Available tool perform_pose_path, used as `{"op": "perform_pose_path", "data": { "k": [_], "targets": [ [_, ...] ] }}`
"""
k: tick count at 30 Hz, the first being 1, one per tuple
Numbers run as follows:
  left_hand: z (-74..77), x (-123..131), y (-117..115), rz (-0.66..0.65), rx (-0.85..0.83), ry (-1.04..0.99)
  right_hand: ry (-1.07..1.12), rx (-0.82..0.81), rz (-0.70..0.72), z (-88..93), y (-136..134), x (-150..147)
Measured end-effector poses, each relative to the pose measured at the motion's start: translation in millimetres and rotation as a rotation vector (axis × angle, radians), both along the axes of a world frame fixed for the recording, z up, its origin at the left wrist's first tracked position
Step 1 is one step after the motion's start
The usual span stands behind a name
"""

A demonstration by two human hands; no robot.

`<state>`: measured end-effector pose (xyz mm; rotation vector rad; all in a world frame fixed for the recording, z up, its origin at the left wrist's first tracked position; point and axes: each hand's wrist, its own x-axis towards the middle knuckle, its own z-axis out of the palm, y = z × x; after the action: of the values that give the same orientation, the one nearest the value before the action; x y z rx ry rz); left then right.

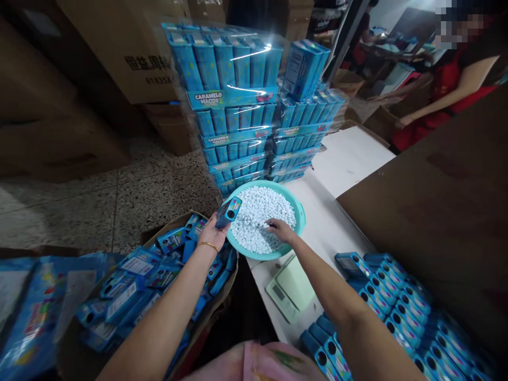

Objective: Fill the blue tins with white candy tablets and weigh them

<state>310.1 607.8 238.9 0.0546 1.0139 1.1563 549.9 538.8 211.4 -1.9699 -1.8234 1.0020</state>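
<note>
The left grip [212, 234] is closed around a small blue box [229, 211], which tilts just over the basin's rim. The right grip [281, 230] is loosely open, its fingertips [271, 225] down among the pellets; from here I can't be sure it has hold of any.

Shrink-wrapped stacks of Caramelo Macizo boxes [232, 108] tower at the far end of the white surface [317, 222]. To the right, a large block of upright blue boxes [397, 312] stands in tight rows, round openings facing up. A cardboard carton [174, 222] at the left holds many loose blue boxes [135, 286], lying jumbled and not yet ranked like those rows. On the surface, a teal basin [262, 255] remains heaped with white pellets [262, 211], and a pale green digital scale [289, 288] sits nearby. A thin gold bracelet [207, 245] circles the left wrist.
</note>
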Motion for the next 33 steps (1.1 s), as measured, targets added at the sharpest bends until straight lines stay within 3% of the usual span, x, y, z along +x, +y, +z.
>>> {"op": "perform_pose_path", "data": {
  "k": [3, 7, 11, 16, 25, 28, 30, 33],
  "targets": [
    [3.6, 6.1, -0.1, 0.018, -0.004, 0.006, 0.130, 0.082, -0.003, 30.5, -3.8, 20.3],
    [8.7, 22.6, -2.9, 0.022, -0.021, -0.011, 0.162, 0.128, 0.048, 87.1, -4.4, 38.4],
    [9.1, 40.4, -7.8, -0.003, -0.039, -0.030, 0.030, 0.102, 0.123, 132.3, 0.2, 36.4],
    [-1.1, 48.4, -10.7, -0.018, -0.046, -0.019, -0.297, 0.046, 0.202, 162.0, 8.8, 21.3],
    [-9.6, 54.9, -10.2, -0.028, -0.074, -0.021, -0.644, 0.002, 0.217, 190.1, 19.2, -19.0],
    [-6.2, 51.4, -9.0, -0.014, -0.069, -0.019, -0.645, 0.031, 0.203, 192.2, 11.1, -9.7],
    [-3.5, 42.6, -6.6, -0.012, -0.041, -0.017, -0.612, 0.019, 0.169, 181.0, 1.9, 9.6],
    [-1.3, 24.3, -2.1, 0.005, 0.017, 0.010, -0.559, -0.076, 0.058, 136.2, -11.1, 34.6]
  ]
}}
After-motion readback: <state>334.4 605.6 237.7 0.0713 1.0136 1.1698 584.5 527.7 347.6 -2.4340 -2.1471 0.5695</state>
